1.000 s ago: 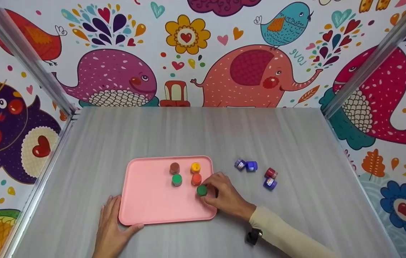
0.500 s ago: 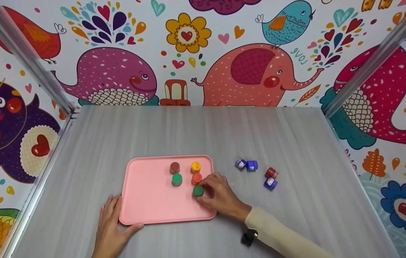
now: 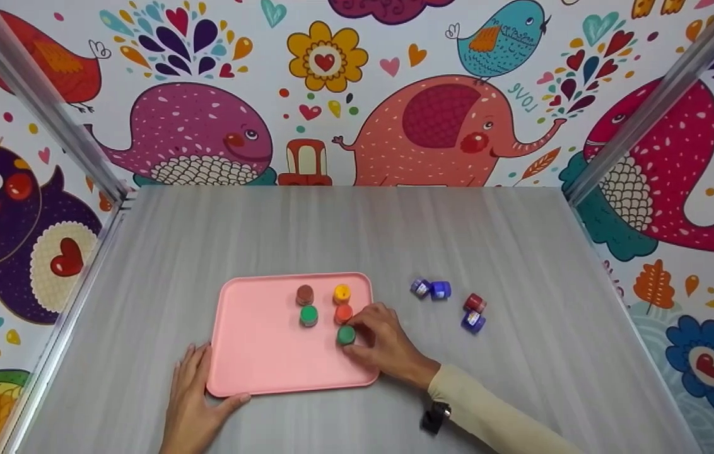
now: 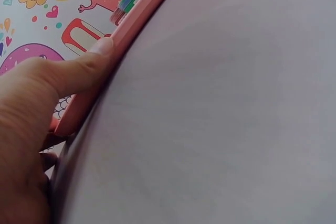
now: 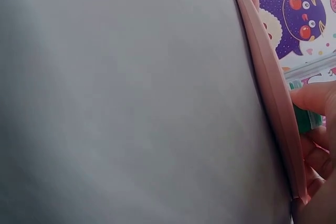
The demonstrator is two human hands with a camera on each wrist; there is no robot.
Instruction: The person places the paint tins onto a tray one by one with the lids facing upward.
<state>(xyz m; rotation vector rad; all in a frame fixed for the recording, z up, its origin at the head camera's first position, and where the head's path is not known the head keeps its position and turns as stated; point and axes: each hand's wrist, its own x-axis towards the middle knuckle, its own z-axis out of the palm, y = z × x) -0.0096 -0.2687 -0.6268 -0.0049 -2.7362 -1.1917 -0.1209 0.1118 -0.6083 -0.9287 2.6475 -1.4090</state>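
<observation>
In the head view, my right hand point(image 3: 388, 343) pinches a small paint jar with a dark green lid point(image 3: 345, 335) between thumb and fingers, at the right side of a pink tray point(image 3: 256, 372). Just behind it stands an orange-lidded jar point(image 3: 344, 313), then a yellow-lidded one point(image 3: 342, 293). To their left are a brighter green-lidded jar point(image 3: 308, 315) and a brown-lidded jar point(image 3: 304, 294). My left hand point(image 3: 193, 400) rests at the tray's near left corner, its fingers straight along the side. The thumb touches the front rim point(image 4: 121, 35) in the left wrist view.
Right of the tray, several paint jars lie on the grey table point(image 3: 458, 239): two blue-purple ones point(image 3: 440, 290) together, and a dark red one point(image 3: 474, 302) touching another purple one point(image 3: 473, 321). Metal posts and patterned walls enclose the table.
My right hand has moved the dark green-lidded jar slightly left, bringing it in front of the orange-lidded one. My left hand has stayed at the tray corner.
</observation>
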